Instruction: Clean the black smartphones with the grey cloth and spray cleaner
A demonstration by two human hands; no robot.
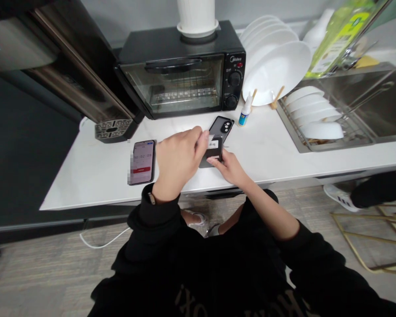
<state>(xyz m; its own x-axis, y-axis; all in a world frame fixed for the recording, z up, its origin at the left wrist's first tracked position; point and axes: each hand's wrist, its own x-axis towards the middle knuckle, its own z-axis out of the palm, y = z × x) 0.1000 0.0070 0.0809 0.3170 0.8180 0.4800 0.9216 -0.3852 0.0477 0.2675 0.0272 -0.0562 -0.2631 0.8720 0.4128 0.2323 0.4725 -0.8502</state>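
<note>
A dark, flat phone (214, 152) with a white label on its face is held low over the counter. My right hand (232, 168) grips its right and lower edge, thumb on the face. Closed in a pinch, my left hand (181, 152) is at the phone's upper left edge; whatever lies between its fingertips is hidden. Just behind the phone lies a black-rimmed phone case (222, 127) with camera cutouts. Left of my left hand, a second phone (143, 162) rests face up with a lit timer screen and a red button.
A small spray bottle (245, 112) stands near the case. Behind are a black toaster oven (185, 66) carrying a white pot (196, 17), and upright white plates (273, 66). A drink machine (115, 130) is at left, a sink (383, 119) with a dish rack at right.
</note>
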